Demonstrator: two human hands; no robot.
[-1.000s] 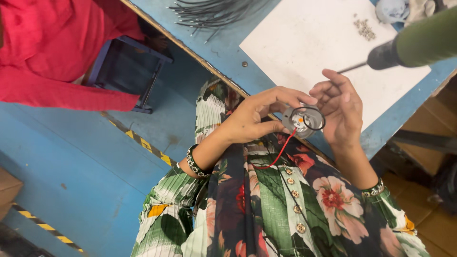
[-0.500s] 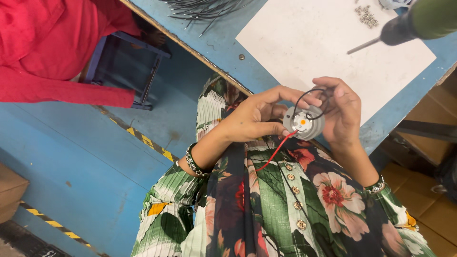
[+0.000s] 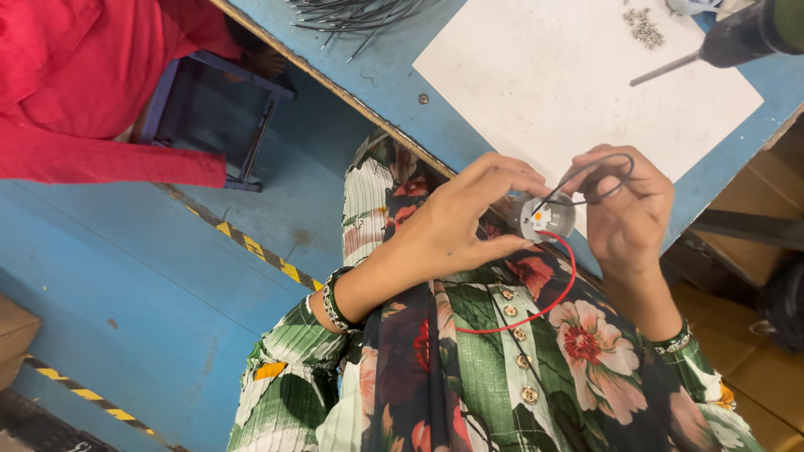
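Head view, looking down. Small round metal part [image 3: 546,218] with a white disc face sits between both hands, just off the near edge of the blue table [image 3: 394,75], over the person's lap. Left hand [image 3: 456,226] is on the left of the part, fingers stretched long and mostly straight, thumb below, tips touching the part's left side; loosely open, pinching only at the tips. Right hand [image 3: 628,213] is on the right of the part, fingers curled, gripping the part's right side, thumb up near its top. Black wire [image 3: 603,172] loops up from the part over the right hand's fingers. Red wire [image 3: 544,293] runs from the part down in a curve across the green floral shirt [image 3: 502,377].

White sheet [image 3: 569,84] lies on the table, just beyond the part. Little pile of screws [image 3: 643,27] sits on the sheet's far side, well apart from the part. Power screwdriver [image 3: 737,38] pokes in from the top right, its bit hanging over the sheet, nobody's grip on it visible. Bundle of thin dark wires [image 3: 352,12] lies at the table's far left edge. Person in red clothing [image 3: 92,84] sits well left of the part, beside a dark stool [image 3: 218,109] on the blue floor [image 3: 126,276].
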